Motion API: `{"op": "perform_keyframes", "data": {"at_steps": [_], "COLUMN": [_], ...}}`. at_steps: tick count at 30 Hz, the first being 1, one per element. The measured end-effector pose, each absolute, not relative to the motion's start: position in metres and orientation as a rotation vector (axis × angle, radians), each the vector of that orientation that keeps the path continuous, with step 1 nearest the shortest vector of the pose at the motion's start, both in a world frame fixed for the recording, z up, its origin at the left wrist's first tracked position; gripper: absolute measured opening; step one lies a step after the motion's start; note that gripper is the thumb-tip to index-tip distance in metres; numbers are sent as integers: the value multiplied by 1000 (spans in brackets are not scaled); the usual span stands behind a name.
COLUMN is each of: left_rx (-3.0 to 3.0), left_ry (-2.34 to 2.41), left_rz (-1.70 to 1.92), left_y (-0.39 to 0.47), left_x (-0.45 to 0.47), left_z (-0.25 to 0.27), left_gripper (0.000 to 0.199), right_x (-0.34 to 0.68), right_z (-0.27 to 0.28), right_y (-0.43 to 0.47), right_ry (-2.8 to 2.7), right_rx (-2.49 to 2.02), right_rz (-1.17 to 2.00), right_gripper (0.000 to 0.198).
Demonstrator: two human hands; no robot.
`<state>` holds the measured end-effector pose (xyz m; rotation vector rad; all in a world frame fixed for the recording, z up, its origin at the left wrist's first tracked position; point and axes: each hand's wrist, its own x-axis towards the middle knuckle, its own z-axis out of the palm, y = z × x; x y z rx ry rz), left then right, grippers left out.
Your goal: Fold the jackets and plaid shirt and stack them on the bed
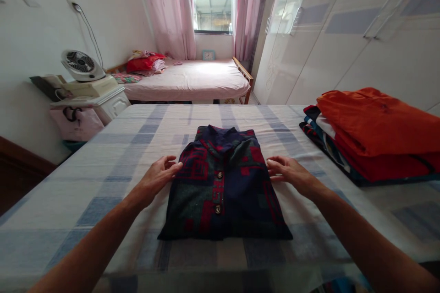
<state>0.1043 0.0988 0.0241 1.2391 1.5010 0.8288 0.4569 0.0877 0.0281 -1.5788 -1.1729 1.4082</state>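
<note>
A folded shirt (240, 201), dark navy and green with red patterns, lies flat in front of me with its collar pointing away. Two round buttons show down its front placket. At the shirt's left edge is my left hand (160, 176), fingers loosely curved and apart, the tips at the fabric. My right hand (290, 174) is by the right edge with its fingers spread, holding nothing. Whether either hand presses on the cloth is hard to see. Beneath the shirt is a bed with a blue and white checked sheet (113, 210).
On the right stands a stack of folded clothes (381, 132), an orange garment on top. Beyond is a second bed (202, 80) with a red bundle (144, 63). A fan (82, 65) sits on a white cabinet (115, 103) at left. White wardrobes (326, 59) line the right wall.
</note>
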Motion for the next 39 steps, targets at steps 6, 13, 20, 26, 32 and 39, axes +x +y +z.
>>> {"op": "perform_keyframes", "data": {"at_steps": [6,13,20,26,32,39], "left_rx": [904,893,818,935,1157,1269], "left_ry": [1247,1182,1198,1182,1061,1033], "left_rz": [860,966,1065,1055,1008,1041], "left_y": [91,111,115,104,96,79], "left_x": [127,148,153,148,145,128], "left_z": [32,30,24,31,45,92], "left_gripper": [44,46,58,104,62,71], "right_x": [450,434,423,416,429,437], "right_z": [23,27,26,10,22,81], "right_y": [85,96,95,80,82,53], "right_ry": [-964,-1073,-838,-821,-966,-1137], "right_rx": [-1366,-1324,-1272,-1139,-1058,-971], "right_rz": [1673,1755,1694,1409,1698,1448], "right_gripper": [20,22,17,98,61,66]}}
